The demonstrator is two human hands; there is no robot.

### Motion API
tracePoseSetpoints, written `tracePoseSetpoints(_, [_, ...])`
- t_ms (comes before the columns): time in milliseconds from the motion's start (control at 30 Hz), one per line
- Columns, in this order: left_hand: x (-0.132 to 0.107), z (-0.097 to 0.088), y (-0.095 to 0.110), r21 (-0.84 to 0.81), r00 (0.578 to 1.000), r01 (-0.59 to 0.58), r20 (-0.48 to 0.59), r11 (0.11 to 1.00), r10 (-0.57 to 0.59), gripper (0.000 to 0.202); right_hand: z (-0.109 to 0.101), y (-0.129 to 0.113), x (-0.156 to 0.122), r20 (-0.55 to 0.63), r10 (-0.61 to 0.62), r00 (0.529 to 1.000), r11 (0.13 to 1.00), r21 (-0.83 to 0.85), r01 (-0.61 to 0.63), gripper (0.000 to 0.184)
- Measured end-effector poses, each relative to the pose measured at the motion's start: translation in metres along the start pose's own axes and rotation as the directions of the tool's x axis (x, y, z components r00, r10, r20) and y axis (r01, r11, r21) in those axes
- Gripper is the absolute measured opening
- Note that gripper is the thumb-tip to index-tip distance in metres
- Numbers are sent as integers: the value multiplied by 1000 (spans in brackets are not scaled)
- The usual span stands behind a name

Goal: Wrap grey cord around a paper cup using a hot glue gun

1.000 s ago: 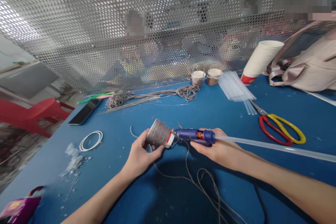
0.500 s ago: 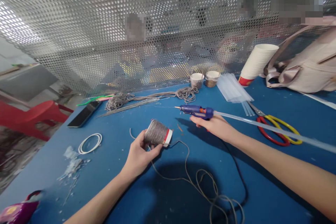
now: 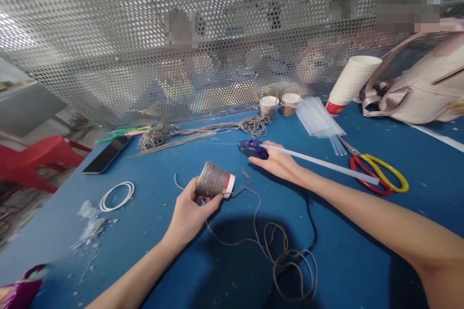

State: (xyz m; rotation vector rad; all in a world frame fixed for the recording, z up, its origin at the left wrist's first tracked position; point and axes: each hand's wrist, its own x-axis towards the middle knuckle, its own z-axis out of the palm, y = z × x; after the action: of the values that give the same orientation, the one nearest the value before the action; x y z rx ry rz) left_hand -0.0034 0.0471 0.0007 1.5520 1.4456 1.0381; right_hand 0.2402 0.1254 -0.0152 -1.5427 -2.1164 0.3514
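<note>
My left hand (image 3: 189,208) is closed round a paper cup wrapped in grey cord (image 3: 213,180), held on its side just above the blue table (image 3: 152,231). A loose tail of grey cord (image 3: 275,246) runs from the cup into a coil on the table. Farther out, my right hand (image 3: 279,163) grips a blue glue gun (image 3: 252,147) that lies low on the table. A long clear glue stick (image 3: 319,163) sticks out of its back toward the right. Its black cable (image 3: 311,222) trails toward me.
Red-and-yellow scissors (image 3: 377,171), clear glue sticks (image 3: 319,120), a stack of paper cups (image 3: 350,84) and a beige bag (image 3: 420,91) lie at the right. Two wrapped cups (image 3: 279,105), cord bundles (image 3: 203,130), a phone (image 3: 105,154) and a white ring (image 3: 116,196) are further left. A perforated metal screen (image 3: 145,34) backs the table.
My right hand has carried the glue gun away from the cup, out across the table, and lowered it to the surface. My left hand still holds the wrapped cup.
</note>
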Motion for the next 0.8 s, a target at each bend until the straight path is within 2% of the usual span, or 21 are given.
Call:
tracePoseSetpoints(100, [-1, 1, 3, -1, 1000, 20, 13, 1000, -20, 24, -16, 2, -17, -68, 85, 994, 992, 103, -78, 26])
tracePoseSetpoints(200, [-3, 2, 5, 14, 999, 39, 25, 999, -39, 24, -35, -5, -42, -126, 216, 968, 943, 283, -173, 25])
tracePoseSetpoints(300, [-7, 4, 6, 57, 999, 25, 24, 998, -26, 23, -41, -26, -65, 40, 127, 991, 869, 478, -130, 22])
tracePoseSetpoints(367, [-10, 6, 7, 87, 1000, 9, 9, 996, -10, 23, -33, -42, -72, 117, 63, 991, 799, 589, -120, 13])
tracePoseSetpoints(400, [-12, 7, 7, 98, 1000, 4, -5, 995, -4, 23, -25, -49, -74, 147, 61, 987, 755, 640, -142, 19])
tracePoseSetpoints(500, [-17, 8, 8, 133, 999, -12, -50, 991, 19, 25, 1, -62, -71, 292, 64, 954, 532, 799, -281, 42])
tracePoseSetpoints(567, [-19, 7, 9, 164, 997, -36, -64, 986, 47, 25, 12, -67, -68, 401, 41, 915, 374, 843, -386, 45])
tracePoseSetpoints(633, [-20, 7, 9, 189, 995, -54, -69, 981, 68, 24, 15, -70, -66, 463, 19, 886, 277, 849, -450, 44])
tracePoseSetpoints(733, [-20, 7, 10, 197, 995, -46, -78, 979, 63, 24, 9, -75, -67, 535, -3, 845, 246, 819, -518, 40])
tracePoseSetpoints(800, [-20, 8, 11, 195, 995, -28, -90, 980, 46, 26, 3, -77, -68, 593, -12, 805, 293, 772, -564, 34])
